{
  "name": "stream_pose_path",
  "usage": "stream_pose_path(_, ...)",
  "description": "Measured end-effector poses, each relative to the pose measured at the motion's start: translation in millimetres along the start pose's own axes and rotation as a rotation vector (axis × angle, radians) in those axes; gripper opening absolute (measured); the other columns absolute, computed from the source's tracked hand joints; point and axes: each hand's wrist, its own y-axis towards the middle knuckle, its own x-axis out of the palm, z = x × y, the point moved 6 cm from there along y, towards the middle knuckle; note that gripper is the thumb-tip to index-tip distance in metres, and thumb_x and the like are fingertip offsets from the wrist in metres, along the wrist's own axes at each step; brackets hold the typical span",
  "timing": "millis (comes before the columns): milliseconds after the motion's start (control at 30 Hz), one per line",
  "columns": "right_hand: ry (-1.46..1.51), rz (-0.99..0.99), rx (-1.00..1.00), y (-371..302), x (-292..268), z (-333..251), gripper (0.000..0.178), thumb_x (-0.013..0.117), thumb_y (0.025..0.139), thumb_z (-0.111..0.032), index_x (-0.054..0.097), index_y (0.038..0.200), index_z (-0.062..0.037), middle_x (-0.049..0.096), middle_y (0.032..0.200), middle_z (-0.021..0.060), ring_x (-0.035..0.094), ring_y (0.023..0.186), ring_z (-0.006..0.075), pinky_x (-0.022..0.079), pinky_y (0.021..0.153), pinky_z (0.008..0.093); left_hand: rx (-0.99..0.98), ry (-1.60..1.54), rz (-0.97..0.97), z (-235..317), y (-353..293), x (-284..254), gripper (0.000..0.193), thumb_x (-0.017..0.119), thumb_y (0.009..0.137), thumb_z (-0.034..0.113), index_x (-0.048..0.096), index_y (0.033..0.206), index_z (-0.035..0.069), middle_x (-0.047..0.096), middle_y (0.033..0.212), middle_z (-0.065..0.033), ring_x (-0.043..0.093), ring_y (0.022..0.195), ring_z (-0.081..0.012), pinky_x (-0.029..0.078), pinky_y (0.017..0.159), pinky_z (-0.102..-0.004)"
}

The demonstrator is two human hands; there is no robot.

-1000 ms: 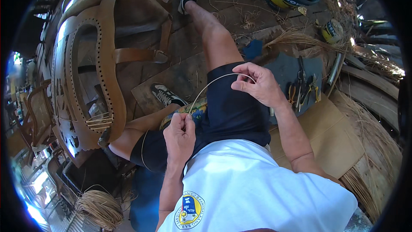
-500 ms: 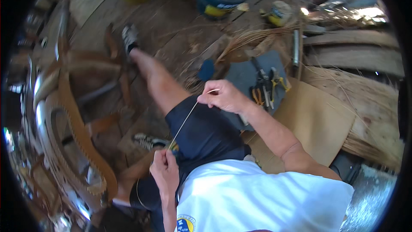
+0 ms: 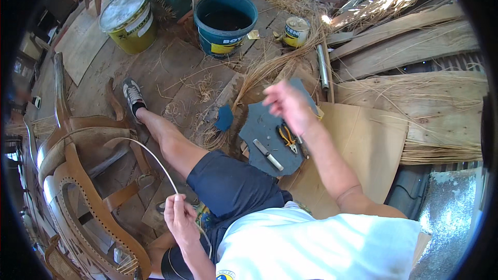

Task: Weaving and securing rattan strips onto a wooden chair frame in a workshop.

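Note:
My left hand (image 3: 180,220) is closed, pinching a thin pale cane strip (image 3: 161,165). The strip arcs up and left from the fingertips toward the wooden chair frame (image 3: 96,176), and its other part hangs below the hand by my lap. Over the dark grey mat (image 3: 257,129) my right hand (image 3: 289,106) is blurred by motion; its fingers look apart, with nothing visible in them. Beneath and beside it on the mat lie yellow-and-black pliers (image 3: 287,139) and a knife-like tool with a pale end (image 3: 268,155). Other tools are partly hidden by my right hand and forearm.
A brown cardboard sheet (image 3: 363,145) lies right of the mat, beside wooden planks (image 3: 410,46) and a metal tube (image 3: 322,66). Loose fibre strands (image 3: 259,75) spread across the floor. Beyond stand a dark teal bucket (image 3: 225,23), a lidded yellow bucket (image 3: 129,23) and a small can (image 3: 295,32).
My right hand has let go of the strip and moved right and up over the mat. The strip, earlier taut between both hands, now curves from my left hand toward the chair. The view has shifted.

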Motion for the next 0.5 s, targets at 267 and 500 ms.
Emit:
stream_pose_path(267,0.548,-0.832,0.308,-106,165,85,0.044,0.053,0.104,-0.042,0.059,0.127,-0.0054,0.065,0.103,0.0099,0.055,0.077,0.0121,0.047,0.072,0.0250,-0.485,-0.547,-0.695,-19,-32,51,0.023,0.050,0.099,0.023,0.057,0.087,0.005,0.045,0.048,-0.0020,0.036,0.041,-0.0129,0.030,0.046,-0.0300)
stream_pose_path(500,0.539,-0.791,0.075,-112,133,28,0.039,0.057,0.102,-0.037,0.060,0.126,-0.0070,0.064,0.105,0.0121,0.055,0.077,0.0130,0.045,0.070,0.0249,-0.662,-0.783,-0.950,-38,-47,54,0.026,0.046,0.099,0.022,0.058,0.087,0.003,0.048,0.048,-0.0049,0.037,0.042,-0.0140,0.030,0.050,-0.0316)
